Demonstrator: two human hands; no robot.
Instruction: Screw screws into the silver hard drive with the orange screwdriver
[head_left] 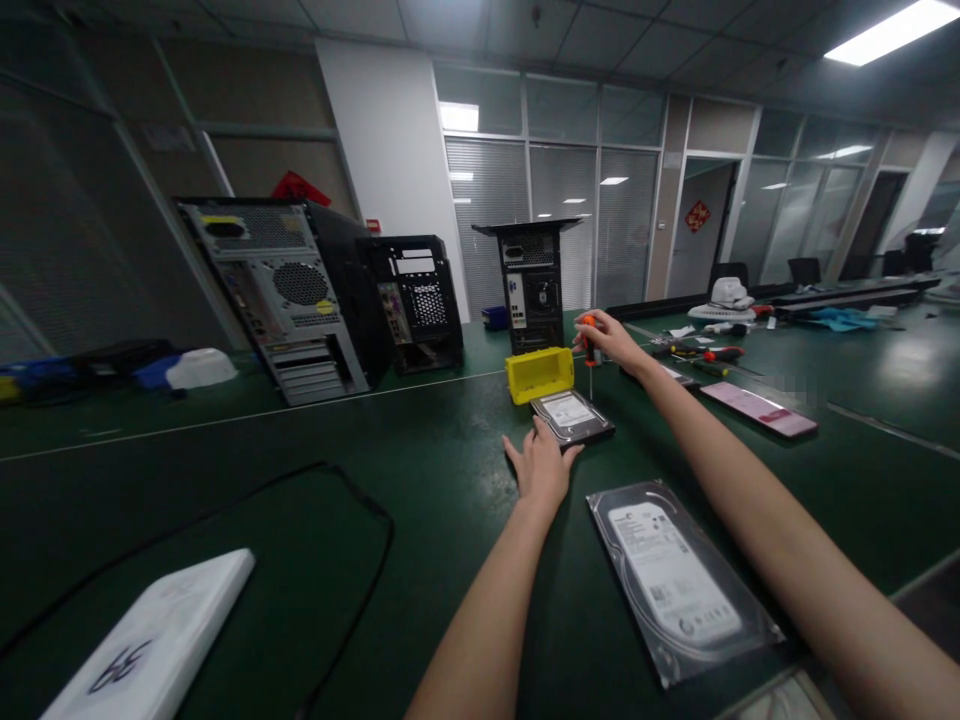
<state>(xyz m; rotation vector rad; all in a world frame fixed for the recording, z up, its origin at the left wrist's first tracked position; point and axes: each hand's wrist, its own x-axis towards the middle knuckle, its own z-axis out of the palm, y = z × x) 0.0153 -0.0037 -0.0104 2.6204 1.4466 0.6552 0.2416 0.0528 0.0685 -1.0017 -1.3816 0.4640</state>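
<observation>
A hard drive [568, 411] with a white label lies flat on the green table. My right hand [609, 338] grips the orange handle of a screwdriver [590, 345] held upright, its shaft pointing down at the drive's far right corner. Whether the tip touches a screw is too small to tell. At the drive's near edge rests my left hand [541, 462], fingers spread, with fingertips against the drive. Just behind the drive stands a yellow plastic box [540, 376], its hollow side facing me. A second hard drive [673, 570] in a clear bag lies nearer, between my forearms.
Computer cases [300, 290] stand at the back left, with another case [531, 290] behind the yellow box. A pink phone [759, 409] and several hand tools [712, 353] lie to the right. A black cable [360, 492] and a white box [157, 630] are at the left front.
</observation>
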